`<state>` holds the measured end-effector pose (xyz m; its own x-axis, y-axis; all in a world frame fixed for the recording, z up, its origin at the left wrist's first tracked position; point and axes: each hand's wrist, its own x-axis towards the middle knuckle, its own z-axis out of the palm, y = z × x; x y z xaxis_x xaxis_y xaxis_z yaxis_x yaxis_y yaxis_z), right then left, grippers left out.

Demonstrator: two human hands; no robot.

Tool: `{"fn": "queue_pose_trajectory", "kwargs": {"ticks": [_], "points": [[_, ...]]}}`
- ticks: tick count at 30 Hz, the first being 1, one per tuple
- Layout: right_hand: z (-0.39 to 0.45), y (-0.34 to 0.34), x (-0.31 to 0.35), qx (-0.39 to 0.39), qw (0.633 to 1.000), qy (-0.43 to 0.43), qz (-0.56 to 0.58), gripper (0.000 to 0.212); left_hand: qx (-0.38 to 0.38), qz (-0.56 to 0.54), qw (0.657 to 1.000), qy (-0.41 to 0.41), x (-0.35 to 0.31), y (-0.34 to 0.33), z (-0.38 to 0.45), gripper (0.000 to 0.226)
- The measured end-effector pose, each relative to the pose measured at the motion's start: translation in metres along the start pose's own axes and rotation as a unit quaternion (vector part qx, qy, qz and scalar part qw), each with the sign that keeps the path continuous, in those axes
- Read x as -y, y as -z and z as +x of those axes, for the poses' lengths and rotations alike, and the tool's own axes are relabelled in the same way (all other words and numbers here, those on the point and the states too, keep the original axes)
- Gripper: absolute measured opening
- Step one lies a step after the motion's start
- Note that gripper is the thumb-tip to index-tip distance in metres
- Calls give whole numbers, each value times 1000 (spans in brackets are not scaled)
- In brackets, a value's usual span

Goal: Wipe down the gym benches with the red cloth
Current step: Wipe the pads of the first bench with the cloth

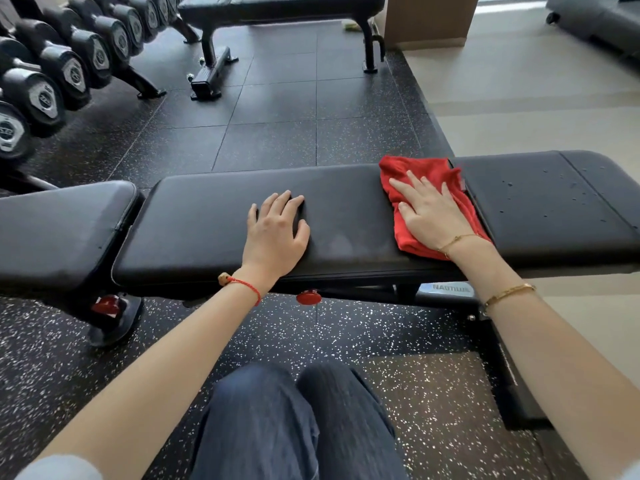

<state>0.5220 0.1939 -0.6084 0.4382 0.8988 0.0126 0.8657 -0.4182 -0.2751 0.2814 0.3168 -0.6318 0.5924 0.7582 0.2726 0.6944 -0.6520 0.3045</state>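
Observation:
A black padded gym bench (194, 220) runs across the view in front of me, in three pad sections. The red cloth (424, 174) lies crumpled over the gap between the middle pad and the right pad (561, 209). My right hand (431, 213) presses flat on the cloth with fingers spread. My left hand (277, 230) rests palm down on the bare middle pad, fingers relaxed, holding nothing. Small water drops dot the right pad.
A second black bench (284, 5) stands at the back. A rack of dumbbells (62, 71) lines the left side. A brown pillar (429, 19) rises at the back right. Red adjustment knobs (308, 297) sit under the near bench. My legs (294, 424) are below.

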Motion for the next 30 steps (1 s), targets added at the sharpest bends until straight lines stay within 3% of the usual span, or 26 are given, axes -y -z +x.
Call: {"fn": "queue_pose_trajectory", "kwargs": {"ticks": [5, 11, 15, 20, 26, 30], "points": [[-30, -7, 1, -25, 1000, 10, -13, 51, 13, 0, 1000, -3, 4, -4, 2, 49], [-55, -11, -25, -117, 986, -103, -55, 49, 12, -43, 999, 30, -11, -5, 14, 42], [-39, 0, -47, -86, 982, -166, -33, 48, 22, -69, 996, -52, -63, -11, 24, 46], [-13, 14, -52, -21, 989, -145, -21, 50, 76, -59, 989, -114, -122, -33, 33, 51], [-44, 8, -50, -48, 994, -95, -30, 51, 93, -16, 988, -126, -137, -54, 26, 54], [-50, 14, -72, -80, 976, -201, -5, 49, 98, -5, 986, -131, -136, -56, 24, 56]]}}
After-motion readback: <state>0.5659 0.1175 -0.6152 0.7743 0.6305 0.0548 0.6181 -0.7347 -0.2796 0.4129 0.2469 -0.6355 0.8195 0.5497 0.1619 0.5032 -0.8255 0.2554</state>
